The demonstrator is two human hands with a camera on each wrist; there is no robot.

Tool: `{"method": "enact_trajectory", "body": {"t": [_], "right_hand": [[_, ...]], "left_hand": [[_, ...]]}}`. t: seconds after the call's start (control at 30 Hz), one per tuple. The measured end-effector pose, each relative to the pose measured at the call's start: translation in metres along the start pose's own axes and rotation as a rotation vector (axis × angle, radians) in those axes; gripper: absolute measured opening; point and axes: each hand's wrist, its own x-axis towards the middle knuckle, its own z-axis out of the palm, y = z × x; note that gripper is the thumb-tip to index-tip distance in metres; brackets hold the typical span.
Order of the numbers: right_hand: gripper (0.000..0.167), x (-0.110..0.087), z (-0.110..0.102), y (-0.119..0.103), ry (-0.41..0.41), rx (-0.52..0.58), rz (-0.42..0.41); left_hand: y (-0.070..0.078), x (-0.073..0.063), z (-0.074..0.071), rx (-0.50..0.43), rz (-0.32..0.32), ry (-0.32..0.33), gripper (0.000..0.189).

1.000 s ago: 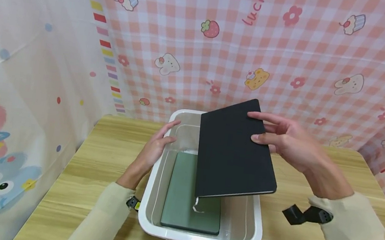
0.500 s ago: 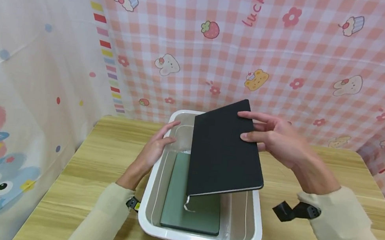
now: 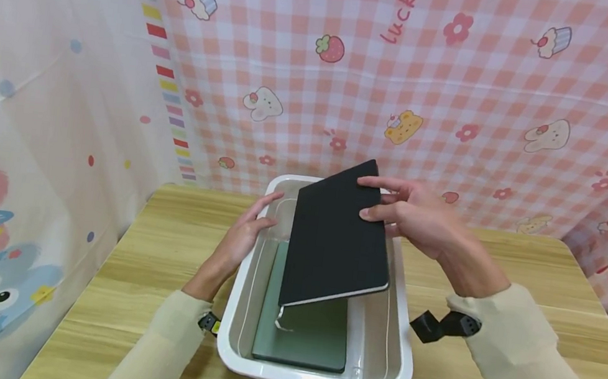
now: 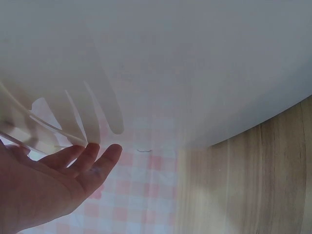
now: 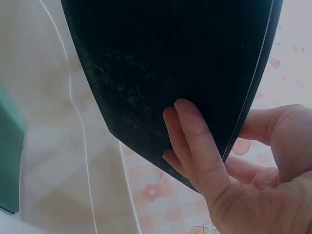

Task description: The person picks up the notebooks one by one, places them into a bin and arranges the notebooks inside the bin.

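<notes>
My right hand (image 3: 419, 218) pinches a black notebook (image 3: 335, 237) by its upper right edge, with the thumb on the upper cover and several fingers (image 5: 195, 131) against its underside. The notebook tilts over a white plastic bin (image 3: 310, 378), and a white ribbon bookmark (image 3: 280, 319) dangles from its lower left corner. A green notebook (image 3: 300, 345) lies flat on the bin's floor, partly hidden by the black one. At the bin's left rim my left hand (image 3: 239, 238) grips the edge; in the left wrist view its fingertips meet the outer wall (image 4: 195, 87).
The bin stands on a wood-grain table (image 3: 498, 362). A pink checked curtain (image 3: 464, 70) hangs behind the table, and a white cartoon-printed curtain (image 3: 52, 123) hangs at the left. A black strap device (image 3: 443, 327) sticks out from the right wrist.
The right hand has carried the black notebook leftward and slightly down, so it covers more of the bin's left side. My left hand has stayed at the rim.
</notes>
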Motion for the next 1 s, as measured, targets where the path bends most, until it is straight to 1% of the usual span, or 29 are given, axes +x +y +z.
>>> {"method": "enact_trajectory", "body": {"t": [0.17,0.33,0.5,0.77,1.0], "right_hand": [[0.060,0.005,0.005,0.001,-0.011,0.058,-0.004],[0.061,0.009,0.011,0.005,-0.024,0.078,-0.012],[0.062,0.013,0.018,0.009,-0.024,0.076,0.006],[0.063,0.020,0.028,0.014,0.017,0.027,0.051],[0.064,0.026,0.038,0.017,0.013,0.054,0.058]], "left_hand": [[0.001,0.000,0.000,0.001,-0.002,0.004,0.050],[0.001,0.000,0.000,0.003,-0.003,0.006,0.051],[0.002,0.000,0.001,0.008,-0.012,0.006,0.051],[0.000,-0.001,0.001,0.013,-0.016,0.010,0.051],[-0.001,0.000,0.001,-0.004,-0.022,0.010,0.051]]}}
